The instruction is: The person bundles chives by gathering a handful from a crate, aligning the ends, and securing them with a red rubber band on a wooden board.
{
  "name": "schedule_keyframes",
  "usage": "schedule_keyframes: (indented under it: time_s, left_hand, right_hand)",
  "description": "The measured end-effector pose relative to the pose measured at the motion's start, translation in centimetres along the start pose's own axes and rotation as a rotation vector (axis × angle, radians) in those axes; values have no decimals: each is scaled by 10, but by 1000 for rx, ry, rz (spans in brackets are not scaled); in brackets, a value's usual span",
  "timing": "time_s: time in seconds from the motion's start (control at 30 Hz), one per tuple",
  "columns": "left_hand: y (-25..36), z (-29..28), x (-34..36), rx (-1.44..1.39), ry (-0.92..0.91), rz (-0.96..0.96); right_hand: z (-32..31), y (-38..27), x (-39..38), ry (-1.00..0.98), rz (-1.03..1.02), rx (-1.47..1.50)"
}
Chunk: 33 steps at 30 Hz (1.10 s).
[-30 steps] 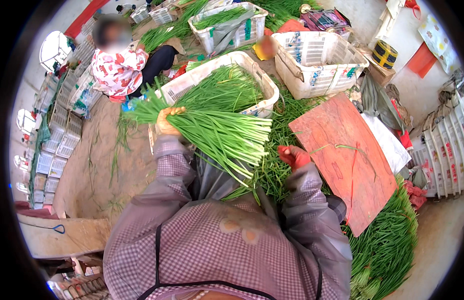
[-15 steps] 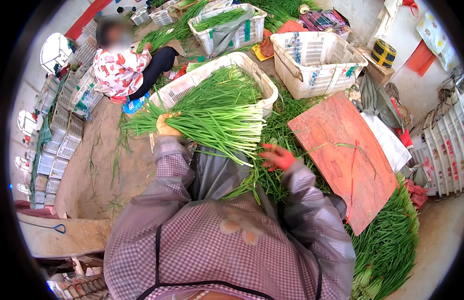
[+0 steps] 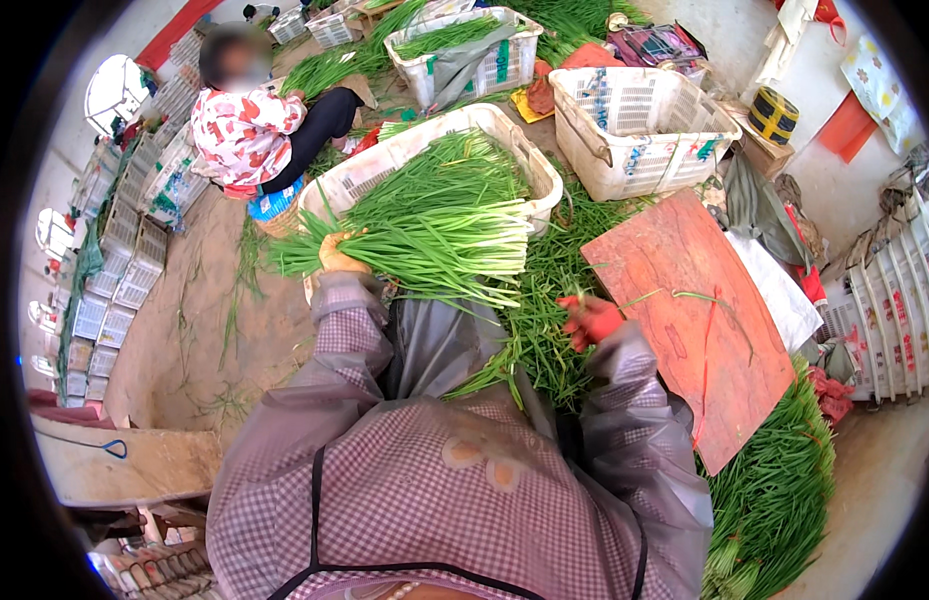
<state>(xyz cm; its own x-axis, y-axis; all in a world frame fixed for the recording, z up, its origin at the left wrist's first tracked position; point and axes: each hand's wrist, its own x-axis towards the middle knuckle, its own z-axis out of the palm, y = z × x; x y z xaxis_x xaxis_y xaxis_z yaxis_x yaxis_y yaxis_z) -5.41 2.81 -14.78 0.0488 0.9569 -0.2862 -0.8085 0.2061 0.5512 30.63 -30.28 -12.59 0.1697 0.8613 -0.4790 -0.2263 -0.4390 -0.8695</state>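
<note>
My left hand [image 3: 341, 254], in a yellowish glove, is closed around a thick bunch of garlic chives [image 3: 434, 245]. Their pale stem ends point right and the green leaf tips stick out to the left. The bunch lies over the near edge of a white plastic crate [image 3: 349, 180] holding more chives [image 3: 454, 165]. To the right of the stem ends is my right hand [image 3: 591, 322], red-gloved with curled fingers, above loose green leaves [image 3: 549, 350]. Whatever is between its fingertips is too small to make out.
A reddish wooden board [image 3: 694, 320] lies at my right, with a large chive pile [image 3: 769, 500] beside it. Another white crate [image 3: 634, 150] stands beyond. A person in a patterned top [image 3: 244, 135] sits at the far left, near stacked crates [image 3: 119, 270].
My right hand has drawn away from the stem ends, rightward and slightly down, and its fingers have curled in. The left hand still holds the bunch, almost unmoved.
</note>
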Motion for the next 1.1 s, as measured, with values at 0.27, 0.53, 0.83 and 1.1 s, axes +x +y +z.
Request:
schedule_keyframes:
  time_s: [0.27, 0.53, 0.83, 1.1]
  left_hand:
    - [-5, -17, 7, -9, -85, 33]
    - [-20, 39, -56, 37, -10, -24]
    - [-11, 10, -35, -15, -36, -42]
    - [-15, 38, -58, -32, -72, -39]
  right_hand:
    - [98, -29, 40, -9, -205, 182]
    - [72, -8, 32, 12, -157, 172]
    - [80, -17, -22, -188, -132, 38]
    - [102, 7, 14, -92, -268, 119]
